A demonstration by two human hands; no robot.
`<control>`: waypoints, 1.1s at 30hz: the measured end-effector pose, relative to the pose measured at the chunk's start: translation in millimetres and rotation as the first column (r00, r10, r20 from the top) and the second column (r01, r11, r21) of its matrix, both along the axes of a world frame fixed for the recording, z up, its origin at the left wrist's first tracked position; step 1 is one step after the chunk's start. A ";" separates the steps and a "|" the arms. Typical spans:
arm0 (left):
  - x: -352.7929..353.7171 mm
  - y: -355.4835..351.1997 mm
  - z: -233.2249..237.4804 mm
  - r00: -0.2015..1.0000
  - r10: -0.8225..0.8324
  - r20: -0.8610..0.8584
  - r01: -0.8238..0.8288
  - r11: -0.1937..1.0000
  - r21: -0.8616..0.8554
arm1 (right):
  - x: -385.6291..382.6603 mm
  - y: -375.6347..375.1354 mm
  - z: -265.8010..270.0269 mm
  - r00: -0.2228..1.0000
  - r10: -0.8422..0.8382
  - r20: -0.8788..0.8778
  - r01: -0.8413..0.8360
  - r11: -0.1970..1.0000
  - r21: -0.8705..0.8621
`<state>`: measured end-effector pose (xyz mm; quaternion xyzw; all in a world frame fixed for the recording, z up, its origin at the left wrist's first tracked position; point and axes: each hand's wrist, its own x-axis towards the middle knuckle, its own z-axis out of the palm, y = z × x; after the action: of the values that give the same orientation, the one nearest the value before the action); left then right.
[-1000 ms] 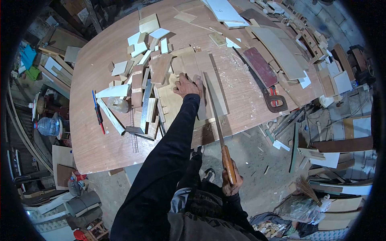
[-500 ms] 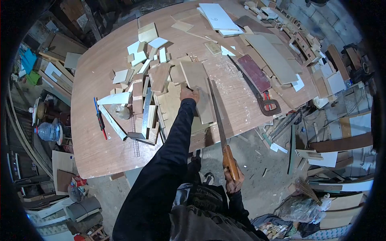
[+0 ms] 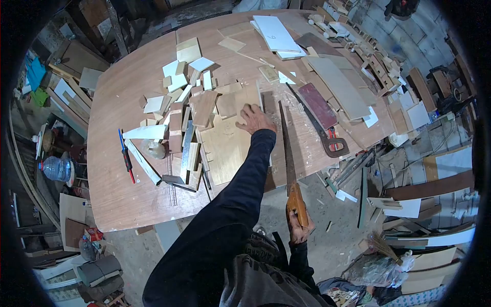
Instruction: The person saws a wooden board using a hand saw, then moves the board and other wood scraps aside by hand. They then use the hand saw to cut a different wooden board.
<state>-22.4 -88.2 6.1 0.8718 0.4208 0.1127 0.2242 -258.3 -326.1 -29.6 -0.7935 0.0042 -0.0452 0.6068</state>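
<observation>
My right hand is closed around the wooden handle of a handsaw, below the table's front edge. The saw's long blade points away over the tabletop. My left hand rests over pale wood with its fingers spread, left of the blade. A narrow board edge shows just beyond that hand; the hand and sleeve hide most of this board. Beneath lies a wider plywood sheet. Left of it are a brown wood piece and a metal strip.
Many wood offcuts are piled on the table. A second saw lies beside a dark red block at the right. White boards lie at the back. A blue-and-red tool is at the left.
My left hand has moved right and its fingers have spread. The long board under it has shifted and is now mostly hidden. The saw remains in my right hand, its blade slightly further right.
</observation>
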 end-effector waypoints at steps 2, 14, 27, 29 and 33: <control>4.6 -4.0 -16.7 0.999 -0.009 -0.044 0.007 0.999 -0.049 | -1.9 -2.4 4.6 0.998 0.005 -0.062 -0.005 1.000 0.005; -11.2 -0.1 -77.6 0.995 -0.089 0.042 0.086 0.995 0.057 | 7.5 14.1 23.5 0.975 -0.110 -0.194 0.111 0.994 -0.004; -56.5 32.9 -92.1 1.000 0.017 0.000 -0.017 0.998 0.067 | 12.9 40.8 12.5 0.997 0.070 -0.042 -0.072 0.997 -0.027; -51.1 34.6 -91.8 0.998 0.055 0.021 -0.056 0.997 0.059 | 13.2 45.6 14.8 0.996 0.065 -0.060 -0.065 0.998 -0.007; -47.7 37.6 -90.7 0.996 0.072 -0.046 -0.073 0.997 -0.017 | 10.7 46.8 11.7 0.994 0.068 -0.089 -0.065 0.997 0.038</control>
<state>-70.2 -50.6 -84.6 0.8561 0.4580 0.0970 0.2188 -247.6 -279.2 -17.9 -0.7838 0.0060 0.0108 0.6209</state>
